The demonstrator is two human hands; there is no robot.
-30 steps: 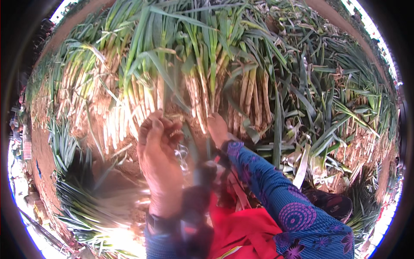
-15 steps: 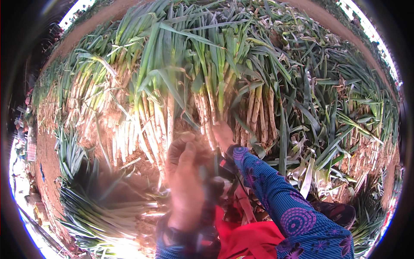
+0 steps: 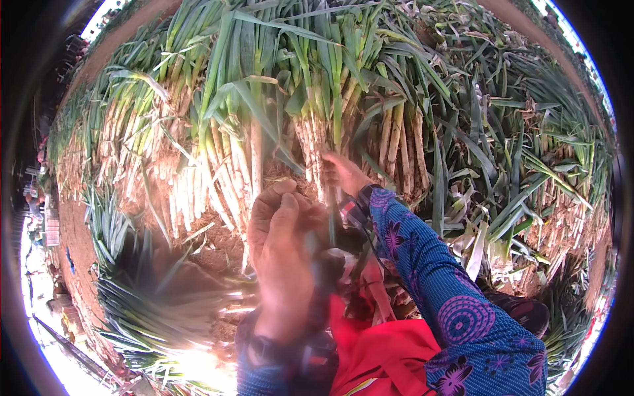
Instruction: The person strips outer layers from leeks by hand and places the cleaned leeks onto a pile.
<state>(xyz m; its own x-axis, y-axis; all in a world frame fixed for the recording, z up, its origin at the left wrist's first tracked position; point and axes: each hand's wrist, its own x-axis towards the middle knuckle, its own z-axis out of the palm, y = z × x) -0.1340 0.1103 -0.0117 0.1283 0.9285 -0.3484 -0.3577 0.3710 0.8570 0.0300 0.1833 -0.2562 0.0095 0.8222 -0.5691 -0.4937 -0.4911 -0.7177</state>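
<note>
In the head view, with the clock read around its middle, a bunch of leeks (image 3: 309, 148) stood out at twelve o'clock, its green tops pointing away from the person and its pale, earthy shanks pointing back. The right hand (image 3: 347, 173) lay between one and two o'clock, its fingers against the right side of those shanks; they were bent, but one could not tell whether they gripped the stalks or only rested there. The left hand (image 3: 284, 257) was at seven o'clock, apart from the bunch, with its thumb and forefinger drawn together in a pinch (anything thin between them was lost in the blur). More leeks (image 3: 188, 188) lay side by side at nine to ten o'clock, white ends toward the person, and a third lot (image 3: 142, 313) fanned over the brown soil (image 3: 221, 254) at eight. A tangled heap of green leaves (image 3: 492, 142) spread from two to three o'clock. The blue patterned sleeve (image 3: 432, 267) of the right arm ran in from four to five, beside a red garment (image 3: 383, 353) between five and six.
</note>
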